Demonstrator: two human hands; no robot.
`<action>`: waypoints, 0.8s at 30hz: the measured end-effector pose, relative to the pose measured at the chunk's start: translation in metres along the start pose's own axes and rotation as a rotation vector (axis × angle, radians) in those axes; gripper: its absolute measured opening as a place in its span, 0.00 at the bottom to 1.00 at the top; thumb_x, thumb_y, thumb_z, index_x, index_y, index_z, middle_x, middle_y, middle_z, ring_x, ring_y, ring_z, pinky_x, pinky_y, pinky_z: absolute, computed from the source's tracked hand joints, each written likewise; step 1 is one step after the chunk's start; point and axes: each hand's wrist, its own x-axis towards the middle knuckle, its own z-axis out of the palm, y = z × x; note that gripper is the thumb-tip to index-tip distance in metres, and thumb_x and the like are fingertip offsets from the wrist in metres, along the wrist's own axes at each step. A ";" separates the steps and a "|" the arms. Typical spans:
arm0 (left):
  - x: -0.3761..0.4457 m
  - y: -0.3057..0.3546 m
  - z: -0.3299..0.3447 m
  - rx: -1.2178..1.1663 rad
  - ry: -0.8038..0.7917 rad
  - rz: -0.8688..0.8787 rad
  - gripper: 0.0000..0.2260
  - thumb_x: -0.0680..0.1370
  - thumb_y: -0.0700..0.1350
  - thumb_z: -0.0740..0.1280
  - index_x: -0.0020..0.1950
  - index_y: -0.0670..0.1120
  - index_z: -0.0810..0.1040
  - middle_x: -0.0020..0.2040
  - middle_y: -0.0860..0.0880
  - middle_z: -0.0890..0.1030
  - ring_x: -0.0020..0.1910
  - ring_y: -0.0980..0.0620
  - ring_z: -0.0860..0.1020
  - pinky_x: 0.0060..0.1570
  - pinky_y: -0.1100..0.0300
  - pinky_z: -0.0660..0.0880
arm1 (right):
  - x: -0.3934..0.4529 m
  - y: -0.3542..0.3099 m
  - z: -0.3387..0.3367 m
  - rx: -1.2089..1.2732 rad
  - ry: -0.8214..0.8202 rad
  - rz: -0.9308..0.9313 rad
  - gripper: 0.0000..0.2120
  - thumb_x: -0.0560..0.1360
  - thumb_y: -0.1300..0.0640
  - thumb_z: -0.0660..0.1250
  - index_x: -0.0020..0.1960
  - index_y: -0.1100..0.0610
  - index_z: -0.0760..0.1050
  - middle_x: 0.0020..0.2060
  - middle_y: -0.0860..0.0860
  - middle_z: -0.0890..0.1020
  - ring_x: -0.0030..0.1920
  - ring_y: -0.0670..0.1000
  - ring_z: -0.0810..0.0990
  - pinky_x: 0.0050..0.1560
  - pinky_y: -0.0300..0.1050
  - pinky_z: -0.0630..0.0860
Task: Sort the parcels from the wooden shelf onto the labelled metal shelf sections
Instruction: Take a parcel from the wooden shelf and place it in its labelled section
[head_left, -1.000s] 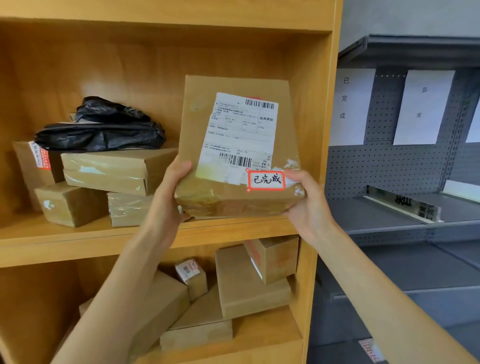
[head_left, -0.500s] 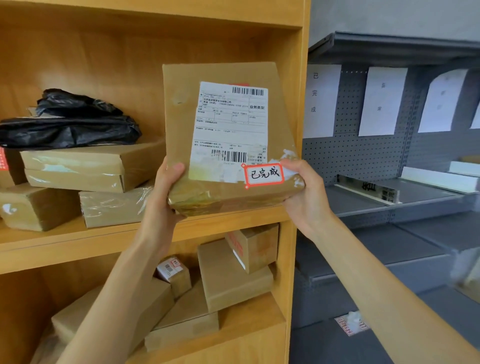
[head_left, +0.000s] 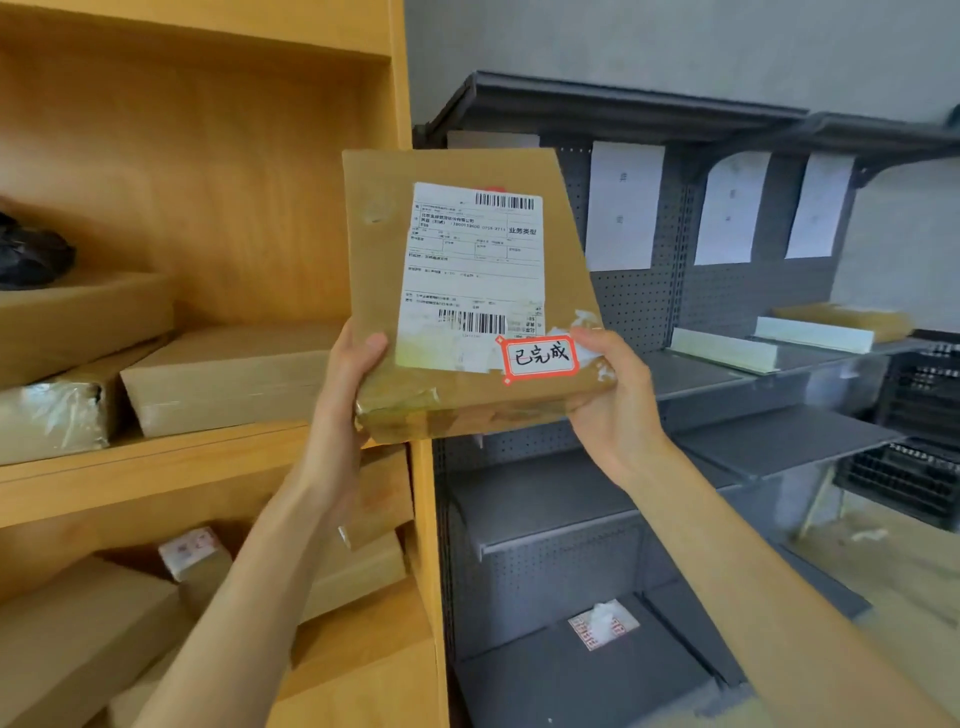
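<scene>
Both your hands grip one brown parcel (head_left: 467, 291) upright: left hand (head_left: 345, 384) and right hand (head_left: 613, 400) fingers curled round its bottom corners, before the metal shelf (head_left: 779, 441).

black bag (head_left: 31, 254) cut by left edge, paper signs (head_left: 623, 205) too blurred to read

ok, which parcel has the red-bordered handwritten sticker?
The parcel held up by both hands, left hand and right hand. The sticker sits at its lower right corner, below the white shipping label. The shelved parcels show none like it.
</scene>
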 end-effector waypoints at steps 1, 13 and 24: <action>0.001 -0.008 0.019 -0.014 -0.012 -0.022 0.33 0.68 0.64 0.64 0.69 0.51 0.71 0.59 0.53 0.81 0.56 0.55 0.79 0.49 0.56 0.73 | -0.002 -0.011 -0.017 -0.008 0.008 -0.001 0.13 0.67 0.55 0.66 0.51 0.53 0.75 0.52 0.55 0.81 0.54 0.56 0.79 0.54 0.52 0.73; 0.026 -0.081 0.150 -0.083 -0.009 -0.188 0.45 0.63 0.69 0.68 0.75 0.52 0.62 0.68 0.51 0.74 0.66 0.51 0.73 0.56 0.55 0.71 | 0.015 -0.054 -0.162 -0.005 0.065 0.072 0.08 0.70 0.55 0.64 0.40 0.48 0.81 0.43 0.50 0.85 0.46 0.51 0.82 0.46 0.45 0.74; 0.129 -0.136 0.164 -0.113 0.168 -0.246 0.12 0.78 0.57 0.60 0.53 0.54 0.79 0.48 0.53 0.85 0.49 0.54 0.82 0.49 0.55 0.74 | 0.144 0.005 -0.212 -0.233 0.071 0.170 0.19 0.63 0.45 0.70 0.51 0.51 0.78 0.61 0.54 0.80 0.64 0.56 0.76 0.67 0.59 0.68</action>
